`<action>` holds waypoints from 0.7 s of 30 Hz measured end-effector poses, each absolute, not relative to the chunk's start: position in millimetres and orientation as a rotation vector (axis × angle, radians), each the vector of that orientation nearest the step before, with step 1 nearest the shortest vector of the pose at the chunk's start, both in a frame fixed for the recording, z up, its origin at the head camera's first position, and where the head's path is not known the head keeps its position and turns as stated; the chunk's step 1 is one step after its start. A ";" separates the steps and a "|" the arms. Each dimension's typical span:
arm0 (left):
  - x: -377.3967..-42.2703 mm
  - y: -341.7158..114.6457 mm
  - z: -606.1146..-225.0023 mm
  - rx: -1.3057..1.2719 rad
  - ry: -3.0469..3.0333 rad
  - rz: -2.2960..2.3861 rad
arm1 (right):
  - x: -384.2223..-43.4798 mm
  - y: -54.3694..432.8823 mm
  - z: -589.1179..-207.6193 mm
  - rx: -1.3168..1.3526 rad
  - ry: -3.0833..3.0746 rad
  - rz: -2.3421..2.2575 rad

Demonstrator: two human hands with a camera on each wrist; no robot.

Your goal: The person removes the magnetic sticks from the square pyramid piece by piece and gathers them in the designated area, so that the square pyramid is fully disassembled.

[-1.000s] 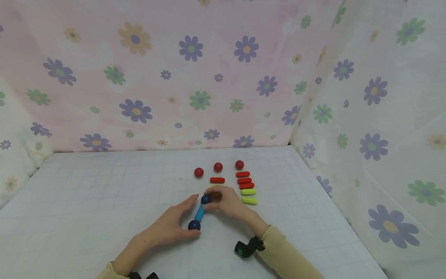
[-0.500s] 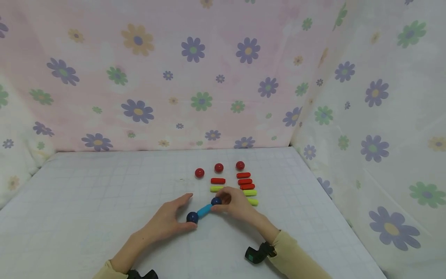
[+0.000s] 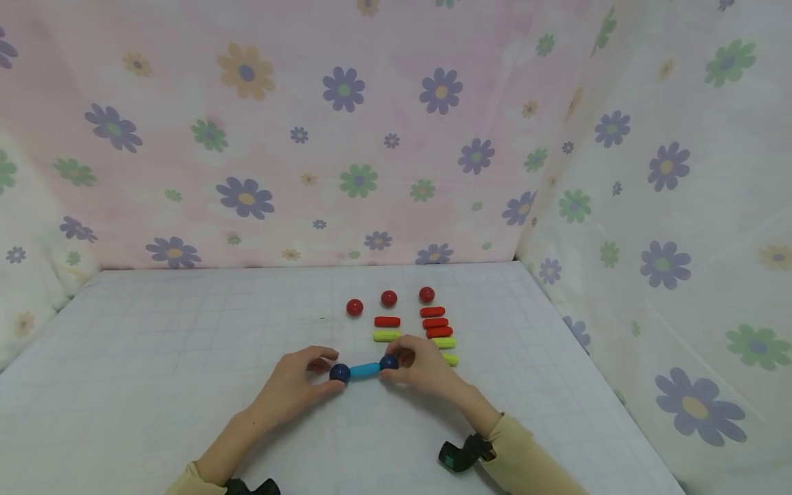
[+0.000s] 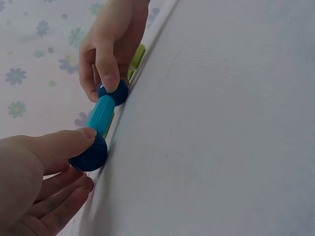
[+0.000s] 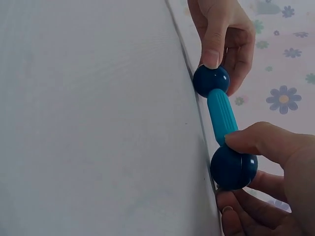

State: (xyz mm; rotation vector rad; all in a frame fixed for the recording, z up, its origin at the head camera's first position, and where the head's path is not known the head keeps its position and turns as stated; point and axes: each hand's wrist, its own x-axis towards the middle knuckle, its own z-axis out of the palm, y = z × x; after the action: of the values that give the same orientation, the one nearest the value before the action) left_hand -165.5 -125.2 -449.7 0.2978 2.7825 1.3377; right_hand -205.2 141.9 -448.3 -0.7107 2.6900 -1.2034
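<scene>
A light blue ridged rod [image 3: 365, 370] lies nearly level between two dark blue balls in the head view, touching both. My left hand [image 3: 287, 385] pinches the left ball [image 3: 339, 373], thumb on the near side and fingers curled on the far side. At the other end, my right hand [image 3: 425, 369] pinches the right ball [image 3: 388, 363] between thumb and fingers. The right wrist view shows the right thumb close to where the rod [image 5: 222, 117] meets its ball [image 5: 234, 168]. Part of the right ball is hidden by fingers in the head view.
Beyond the hands lie three red balls [image 3: 388, 298], several red rods [image 3: 387, 322] and yellow-green rods [image 3: 386, 336] on the white table [image 3: 185, 344]. The right hand partly covers some yellow-green rods. Flowered cloth [image 3: 371, 137] rises behind and at both sides.
The rod with its two balls has turned from steeply slanted to nearly level, its right end carried rightward by my right hand. The left fingers have closed in on the left ball.
</scene>
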 end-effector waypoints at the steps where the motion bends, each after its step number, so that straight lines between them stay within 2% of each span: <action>1: -165.5 -125.2 -449.5 0.295 2.776 1.347 | -205.1 142.0 -448.5 -0.723 2.688 -1.204; 21: -165.6 -121.8 -452.6 0.331 2.797 1.331 | -202.4 139.8 -450.0 -0.824 2.711 -1.186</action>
State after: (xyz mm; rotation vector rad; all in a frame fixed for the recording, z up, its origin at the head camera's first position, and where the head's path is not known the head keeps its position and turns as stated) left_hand -165.6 -121.8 -452.6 0.3312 2.7974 1.3311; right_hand -202.4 139.8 -450.0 -0.8244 2.7108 -1.1859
